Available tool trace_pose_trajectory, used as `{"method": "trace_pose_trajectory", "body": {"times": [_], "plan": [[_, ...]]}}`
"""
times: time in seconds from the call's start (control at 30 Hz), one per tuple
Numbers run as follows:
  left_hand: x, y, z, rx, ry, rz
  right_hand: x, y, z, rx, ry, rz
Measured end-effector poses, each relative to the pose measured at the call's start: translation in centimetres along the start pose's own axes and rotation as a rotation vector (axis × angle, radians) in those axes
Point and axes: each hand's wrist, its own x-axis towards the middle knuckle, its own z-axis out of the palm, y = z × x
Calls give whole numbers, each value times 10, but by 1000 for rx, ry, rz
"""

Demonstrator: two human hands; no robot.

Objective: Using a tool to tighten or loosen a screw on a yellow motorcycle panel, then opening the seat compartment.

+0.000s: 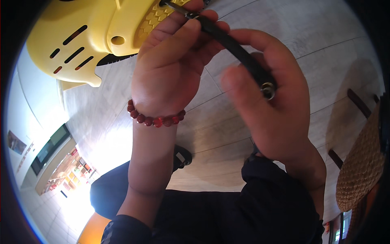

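Note:
My left hand (170, 67), with a red bead bracelet (157, 121) at its wrist, is closed near the top of the view. Thumb and fingers pinch the upper end of a slim, slightly curved black tool handle (237, 49). A narrow metal part (176, 7) extends from that end toward the yellow plastic piece; what it is exactly, I cannot tell. My right hand (280, 110) curls around the lower end, which has a round metal cap. Its fingers lie behind the handle, partly hidden, and its thumb is smeared by motion.
A large yellow plastic piece (95, 34) with slots, a round hole and textured patches stands at the upper left. Under me are grey wood-look floor planks (215, 134). At right is a woven seat (361, 162) with dark legs. Bright light falls from the left.

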Motion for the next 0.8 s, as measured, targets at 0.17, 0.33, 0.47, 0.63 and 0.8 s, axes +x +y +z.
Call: {"method": "trace_pose_trajectory", "body": {"times": [0.17, 0.33, 0.47, 0.63, 0.8], "plan": [[3, 0, -21, -89, -338, -48, 1, 4, 6, 94, -41, -129], [3, 1, -20, -6, -347, -53, 6, 18, 5, -715, 136, -453], [1, -2, -12, 2, -221, -38, 4, 22, 9, -706, 131, -454], [0, -3, -15, -3, -217, -24, 7, 26, 8, -825, 153, -623], [-3, -1, -17, -15, -196, -15, 7, 27, 13, -785, 157, -645]]}}
